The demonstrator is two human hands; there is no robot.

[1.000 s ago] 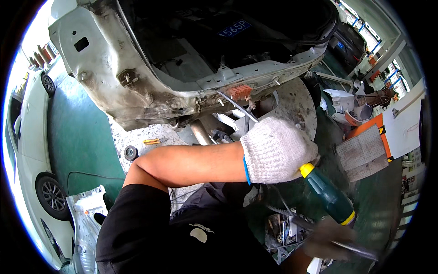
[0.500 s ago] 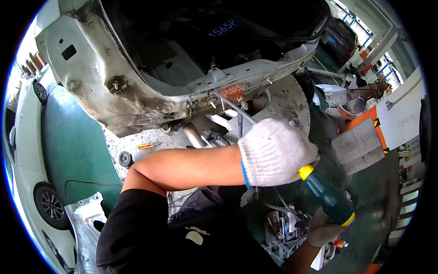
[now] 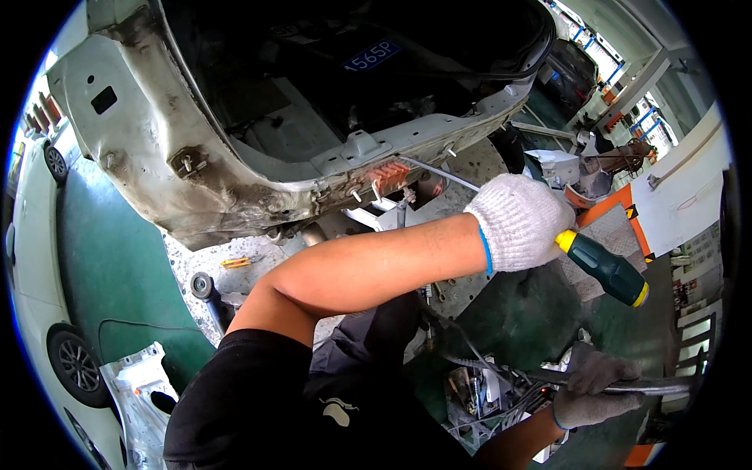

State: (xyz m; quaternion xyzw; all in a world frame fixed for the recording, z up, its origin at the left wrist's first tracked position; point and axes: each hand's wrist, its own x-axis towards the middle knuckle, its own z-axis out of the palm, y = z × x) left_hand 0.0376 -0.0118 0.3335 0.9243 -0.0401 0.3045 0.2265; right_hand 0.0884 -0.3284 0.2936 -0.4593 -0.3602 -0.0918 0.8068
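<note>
My left hand, in a white knitted glove, is closed around the shaft of a large screwdriver. Its green and yellow handle sticks out to the right of the glove, while the metal shaft slants up-left to the rear sill of a stripped car body. Just below the shaft's far end, the sill has a reddish ridged patch. Lower right, apart from the screwdriver, my right hand in a grey glove grips a dark, long-handled hammer, whose far end is hard to make out.
A pale round platform lies under the car's rear, bearing a black power tool and a yellow-handled tool. Tools and cables are heaped below my right arm. A white car stands left, beside a loose metal panel.
My left hand and the screwdriver have moved right and up, the shaft's tip shifting right along the sill. My right hand has swung down and right, away from the screwdriver's handle.
</note>
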